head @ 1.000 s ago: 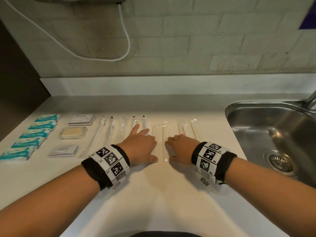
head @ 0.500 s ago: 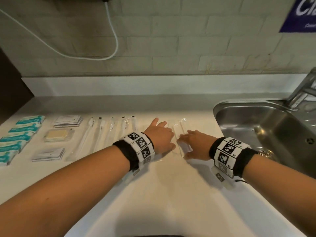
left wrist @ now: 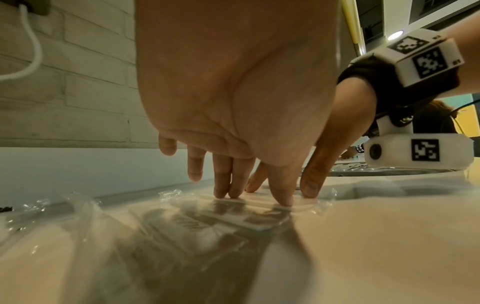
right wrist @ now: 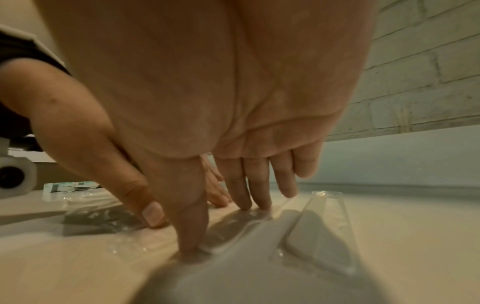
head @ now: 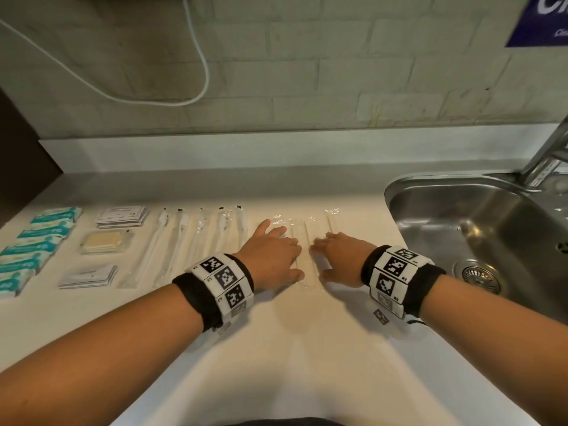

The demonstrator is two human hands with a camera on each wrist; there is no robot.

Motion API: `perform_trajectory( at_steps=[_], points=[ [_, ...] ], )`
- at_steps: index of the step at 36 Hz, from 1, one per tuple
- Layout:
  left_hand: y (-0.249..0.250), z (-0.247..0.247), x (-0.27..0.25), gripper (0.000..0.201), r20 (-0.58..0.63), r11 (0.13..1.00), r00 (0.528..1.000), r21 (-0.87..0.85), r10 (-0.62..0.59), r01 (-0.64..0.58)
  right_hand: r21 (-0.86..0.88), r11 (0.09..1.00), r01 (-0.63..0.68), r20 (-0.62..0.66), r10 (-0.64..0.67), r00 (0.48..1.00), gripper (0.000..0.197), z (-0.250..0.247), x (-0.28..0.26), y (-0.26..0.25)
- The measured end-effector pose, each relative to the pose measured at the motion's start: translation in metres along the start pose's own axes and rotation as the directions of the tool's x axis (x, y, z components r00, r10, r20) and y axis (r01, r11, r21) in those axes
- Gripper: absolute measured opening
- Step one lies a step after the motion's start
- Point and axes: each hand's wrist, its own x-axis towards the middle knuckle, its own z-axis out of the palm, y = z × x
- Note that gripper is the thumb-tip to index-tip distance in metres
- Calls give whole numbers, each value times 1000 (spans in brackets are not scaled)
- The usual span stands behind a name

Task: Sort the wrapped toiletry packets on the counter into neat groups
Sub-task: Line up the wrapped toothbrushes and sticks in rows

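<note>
Several long clear-wrapped packets (head: 307, 241) lie side by side on the white counter (head: 292, 348), just left of the sink. My left hand (head: 270, 253) lies flat on the left ones, fingers straight and pressing down. My right hand (head: 335, 256) presses flat on the right ones, its thumb close to the left thumb. In the left wrist view the left hand (left wrist: 249, 193) pins crinkled clear wrap (left wrist: 221, 218). The right hand (right wrist: 233, 205) presses the wrap in the right wrist view, with another clear packet (right wrist: 322, 232) free beside it.
Wrapped toothbrushes (head: 184, 238) lie in a row left of my hands. Further left are a soap bar (head: 104, 241), two stacks of white sachets (head: 121, 215) and a column of teal packets (head: 33, 244). The steel sink (head: 479, 229) and tap (head: 547, 155) are right.
Both hands have slid right, away from the toothbrushes and onto the clear packets nearer the sink. Over the last half second they have hardly moved.
</note>
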Motion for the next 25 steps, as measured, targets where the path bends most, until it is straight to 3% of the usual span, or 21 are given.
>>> perform_trajectory(
  at_steps=[9,23,25],
  points=[
    [1,-3,3,60,15,1000,1000,-23,-10,10,-21,1000,-5,-4,5,1000,41,2,-3,5],
    [-1,-7,4,62,25,1000,1000,-24,-14,15,85,995,-49,20,48,999,36,1,-6,10],
    [0,-8,4,60,11,1000,1000,-27,-4,4,132,988,-75,-5,77,997,43,-1,-6,13]
  ],
)
